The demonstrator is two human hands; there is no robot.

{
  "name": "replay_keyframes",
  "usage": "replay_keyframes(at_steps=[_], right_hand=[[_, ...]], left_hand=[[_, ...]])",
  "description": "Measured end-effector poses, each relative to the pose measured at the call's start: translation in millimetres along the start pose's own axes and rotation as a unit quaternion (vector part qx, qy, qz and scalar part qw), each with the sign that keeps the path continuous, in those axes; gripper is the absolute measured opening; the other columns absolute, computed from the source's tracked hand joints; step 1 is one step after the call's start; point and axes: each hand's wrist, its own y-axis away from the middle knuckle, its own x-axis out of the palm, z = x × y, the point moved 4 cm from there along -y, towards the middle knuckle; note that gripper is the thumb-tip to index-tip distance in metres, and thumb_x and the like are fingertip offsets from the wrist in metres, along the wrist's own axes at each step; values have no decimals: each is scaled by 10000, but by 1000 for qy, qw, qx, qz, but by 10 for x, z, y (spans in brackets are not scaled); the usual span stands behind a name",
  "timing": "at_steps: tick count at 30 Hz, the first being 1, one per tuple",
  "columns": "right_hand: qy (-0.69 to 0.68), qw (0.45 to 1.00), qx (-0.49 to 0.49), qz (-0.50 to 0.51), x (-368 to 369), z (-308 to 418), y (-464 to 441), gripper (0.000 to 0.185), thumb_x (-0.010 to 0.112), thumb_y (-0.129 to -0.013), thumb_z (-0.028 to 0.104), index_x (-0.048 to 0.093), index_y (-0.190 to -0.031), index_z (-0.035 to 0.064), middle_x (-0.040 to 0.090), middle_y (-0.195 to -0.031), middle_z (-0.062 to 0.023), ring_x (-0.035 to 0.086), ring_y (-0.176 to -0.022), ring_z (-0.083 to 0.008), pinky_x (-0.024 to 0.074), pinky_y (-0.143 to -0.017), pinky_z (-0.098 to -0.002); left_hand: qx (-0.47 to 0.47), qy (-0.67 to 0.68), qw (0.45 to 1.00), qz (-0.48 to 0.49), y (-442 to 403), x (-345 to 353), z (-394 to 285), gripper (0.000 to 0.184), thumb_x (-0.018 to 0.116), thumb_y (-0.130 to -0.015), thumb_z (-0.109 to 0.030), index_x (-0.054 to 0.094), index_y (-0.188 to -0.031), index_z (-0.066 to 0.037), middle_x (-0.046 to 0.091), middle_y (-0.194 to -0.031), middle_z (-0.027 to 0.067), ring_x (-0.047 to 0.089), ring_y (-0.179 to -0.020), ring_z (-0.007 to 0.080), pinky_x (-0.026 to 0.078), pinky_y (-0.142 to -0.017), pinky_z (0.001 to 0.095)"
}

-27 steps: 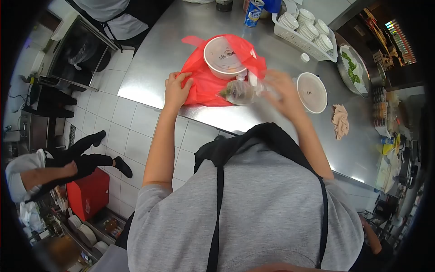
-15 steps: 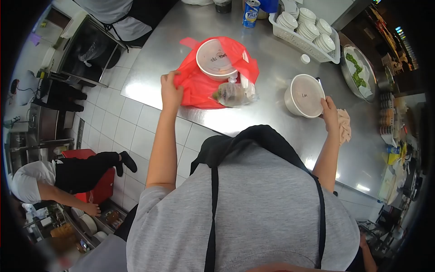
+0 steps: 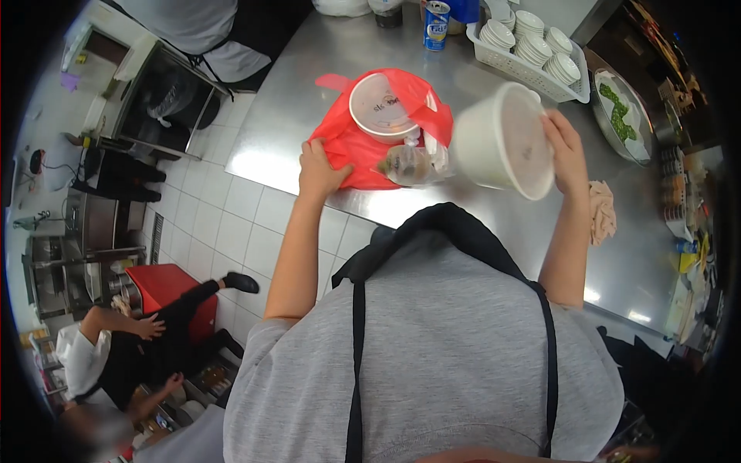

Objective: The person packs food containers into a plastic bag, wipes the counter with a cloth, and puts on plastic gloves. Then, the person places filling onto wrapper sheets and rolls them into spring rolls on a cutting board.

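My right hand (image 3: 567, 153) grips a white lidded takeaway tub (image 3: 494, 139), tilted on its side and held above the steel table. Handwriting on its lid is blurred. My left hand (image 3: 320, 171) rests at the near left edge of a red plastic bag (image 3: 351, 158), fingers spread on the film. A second lidded tub (image 3: 380, 106) with black writing sits upright in the bag's mouth. Beside it lies a small knotted clear bag (image 3: 407, 165) with greenish contents. White wrapped items (image 3: 438, 131) stick out at the bag's right side.
A white basket (image 3: 532, 76) of stacked small dishes stands at the back right, near a steel bowl (image 3: 621, 116) of chopped greens. A blue can (image 3: 436, 27) is at the back. A beige cloth (image 3: 602, 212) lies right. Co-workers are at left.
My right hand has lifted the tub off the table, tipped it and brought it left toward the red bag. My left hand has spread its fingers on the bag.
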Motion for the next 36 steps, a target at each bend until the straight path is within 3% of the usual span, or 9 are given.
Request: replay_keyframes(at_steps=[4, 6, 10, 13, 16, 20, 26, 29, 36], right_hand=[[-47, 992, -39, 110, 1069, 395, -226, 245, 520, -923, 235, 599, -1014, 21, 587, -844, 3, 513, -799, -72, 418, -713, -225], [-65, 985, -26, 159, 1601, 454, -346, 242, 526, -918, 241, 601, -1013, 31, 595, -849, -4, 533, -797, -90, 437, -706, -248], [-86, 960, 20, 264, 2605, 250, -472, 225, 530, -901, 231, 605, -984, 35, 630, -878, -63, 587, -806, -147, 457, -722, -297], [47, 966, -35, 252, 2919, 256, -498, 238, 535, -889, 240, 606, -964, 25, 636, -865, -108, 598, -796, -183, 460, -719, -317], [116, 966, -96, 209, 2921, 313, -519, 209, 513, -922, 218, 602, -940, 30, 601, -791, 0, 556, -769, -84, 441, -685, -254], [12, 979, -73, 190, 2668, 103, -880, 210, 526, -913, 227, 605, -936, 33, 602, -776, -18, 556, -728, -96, 442, -668, -257], [219, 971, -44, 91, 1799, 174, -1157, 262, 551, -862, 257, 622, -949, 21, 643, -778, -112, 623, -730, -188, 479, -668, -329], [165, 981, 32, 92, 1619, 179, -1152, 249, 572, -844, 255, 614, -920, 22, 635, -734, -84, 612, -595, -160, 489, -577, -311], [243, 962, 6, 123, 1713, 190, -1100, 218, 528, -899, 264, 620, -964, 77, 594, -737, 0, 547, -631, -79, 460, -571, -247]], left_hand=[[69, 122, 987, -77, 40, -44, 161, 604, 653, -701, -61, 362, -1227, -4, 476, -1183, 190, 547, -1009, 325, 468, -844, 374], [-83, 313, 946, -4, 56, -106, 338, 598, 643, -709, -27, 347, -1228, -1, 551, -1097, 169, 588, -909, 272, 474, -820, 325], [-170, 563, 807, -45, -9, 58, 763, 396, 582, -822, -13, 441, -1192, -12, 621, -984, 118, 608, -859, 197, 486, -784, 293], [-197, 571, 797, -11, 30, 70, 922, 328, 588, -817, -10, 510, -1135, -1, 630, -958, 103, 619, -812, 183, 503, -731, 270], [-205, 543, 812, 60, 60, 48, 956, 396, 624, -838, -135, 508, -1190, 3, 620, -1042, 101, 613, -918, 182, 489, -753, 289], [-152, 643, 749, 47, 2, 39, 881, 101, 565, -896, -103, 533, -969, -40, 632, -863, 44, 576, -678, 85, 469, -584, 228], [-135, 612, 776, 68, -86, 11, 851, 142, 580, -887, -151, 521, -985, -67, 610, -966, 44, 580, -828, 125, 471, -676, 271], [-128, 617, 775, 50, -145, -42, 756, 115, 585, -885, -135, 535, -954, -58, 615, -922, 36, 564, -785, 103, 461, -666, 260], [-79, 633, 768, 52, -237, -271, 442, 94, 589, -887, -134, 558, -932, -58, 624, -888, 17, 539, -743, 75, 428, -675, 241]])
